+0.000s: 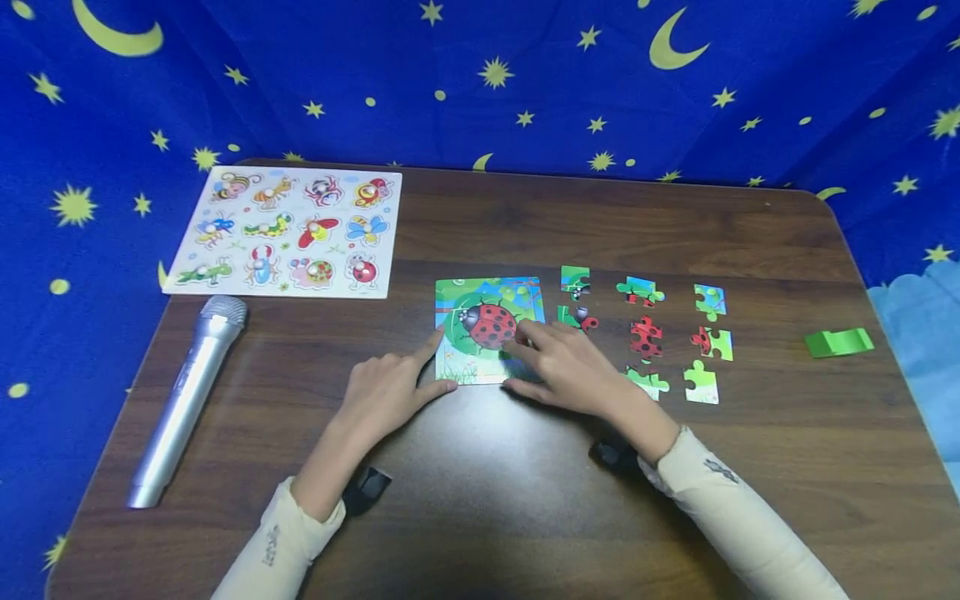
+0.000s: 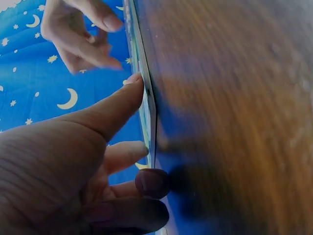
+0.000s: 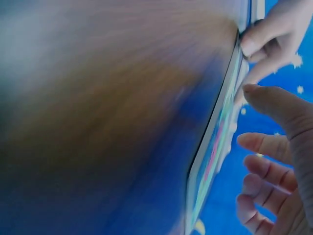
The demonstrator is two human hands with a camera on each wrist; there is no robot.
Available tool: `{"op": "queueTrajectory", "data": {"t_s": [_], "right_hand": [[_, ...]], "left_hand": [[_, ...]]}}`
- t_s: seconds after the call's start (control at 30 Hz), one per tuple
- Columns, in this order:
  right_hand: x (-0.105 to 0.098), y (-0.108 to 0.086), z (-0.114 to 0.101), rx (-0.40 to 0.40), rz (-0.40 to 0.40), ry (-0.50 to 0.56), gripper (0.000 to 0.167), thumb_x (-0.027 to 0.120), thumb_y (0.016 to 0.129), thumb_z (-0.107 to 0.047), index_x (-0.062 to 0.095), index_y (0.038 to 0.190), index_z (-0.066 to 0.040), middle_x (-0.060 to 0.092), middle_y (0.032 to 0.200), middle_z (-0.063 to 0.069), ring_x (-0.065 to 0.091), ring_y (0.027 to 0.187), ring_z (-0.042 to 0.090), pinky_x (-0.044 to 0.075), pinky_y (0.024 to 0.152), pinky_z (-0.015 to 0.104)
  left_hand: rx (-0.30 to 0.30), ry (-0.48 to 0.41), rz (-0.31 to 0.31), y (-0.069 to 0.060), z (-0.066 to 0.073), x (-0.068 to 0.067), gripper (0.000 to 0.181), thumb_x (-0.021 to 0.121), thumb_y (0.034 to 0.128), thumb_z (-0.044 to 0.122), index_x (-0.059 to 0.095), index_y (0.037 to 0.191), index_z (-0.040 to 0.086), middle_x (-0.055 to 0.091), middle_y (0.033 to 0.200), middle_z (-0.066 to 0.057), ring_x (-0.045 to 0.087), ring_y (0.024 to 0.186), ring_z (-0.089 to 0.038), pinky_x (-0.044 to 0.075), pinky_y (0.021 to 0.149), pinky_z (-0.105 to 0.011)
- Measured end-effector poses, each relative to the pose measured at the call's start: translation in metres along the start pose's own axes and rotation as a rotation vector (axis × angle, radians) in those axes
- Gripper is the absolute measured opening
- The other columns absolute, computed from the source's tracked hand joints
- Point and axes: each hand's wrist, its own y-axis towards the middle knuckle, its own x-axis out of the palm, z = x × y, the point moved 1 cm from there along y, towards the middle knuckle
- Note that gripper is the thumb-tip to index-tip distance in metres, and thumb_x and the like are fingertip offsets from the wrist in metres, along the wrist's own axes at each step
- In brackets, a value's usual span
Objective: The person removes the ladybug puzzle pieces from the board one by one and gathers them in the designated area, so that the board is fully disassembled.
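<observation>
A square ladybug puzzle board (image 1: 457,367) lies flat on the table in front of the person. At its lower left corner, the left hand (image 1: 384,387) touches it, index finger along the left side and thumb at the near edge. The right hand (image 1: 566,367) is over the board's right side with fingers spread and slightly bent, holding nothing; in the right wrist view its fingertips (image 3: 252,142) stand apart from the board. Right of it lie several loose jigsaw pieces in rows, among them a red spotted piece (image 1: 646,337); the right hand partly hides some.
A white insect peg puzzle (image 1: 285,250) lies at the back left, with a silver microphone (image 1: 187,400) nearer the front. At the far right is a small green object (image 1: 840,342). A blue star-patterned cloth (image 1: 480,108) hangs behind the brown wooden table (image 1: 480,517).
</observation>
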Motion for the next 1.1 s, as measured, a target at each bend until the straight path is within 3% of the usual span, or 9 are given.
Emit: {"op": "queueTrajectory", "data": {"t_s": [0.33, 0.7, 1.1], "right_hand": [[0.011, 0.041, -0.012, 0.023, -0.084, 0.003, 0.051, 0.072, 0.088, -0.046, 0.071, 0.122, -0.007, 0.059, 0.103, 0.008, 0.055, 0.072, 0.014, 0.05, 0.061, 0.03], [0.014, 0.057, -0.011, 0.045, -0.152, 0.062, 0.051, 0.076, 0.085, -0.043, 0.073, 0.118, -0.004, 0.056, 0.098, 0.005, 0.05, 0.072, 0.013, 0.048, 0.059, 0.028], [0.015, 0.068, -0.008, 0.087, -0.266, 0.123, 0.056, 0.078, 0.081, -0.044, 0.069, 0.121, -0.006, 0.054, 0.107, 0.006, 0.052, 0.076, 0.013, 0.051, 0.062, 0.029]], "left_hand": [[0.008, 0.003, -0.002, 0.002, -0.001, 0.003, 0.078, 0.066, 0.0895, 0.056, 0.037, 0.154, 0.022, 0.042, 0.05, -0.002, 0.034, 0.047, -0.014, 0.03, 0.043, -0.029], [0.0, 0.041, -0.006, 0.004, 0.0, 0.0, 0.078, 0.065, 0.0886, 0.058, 0.04, 0.153, 0.022, 0.044, 0.051, -0.002, 0.037, 0.047, -0.015, 0.031, 0.044, -0.03], [-0.001, 0.038, -0.014, 0.004, -0.001, 0.001, 0.078, 0.066, 0.0883, 0.058, 0.04, 0.152, 0.022, 0.044, 0.051, -0.003, 0.033, 0.048, -0.014, 0.03, 0.044, -0.03]]}}
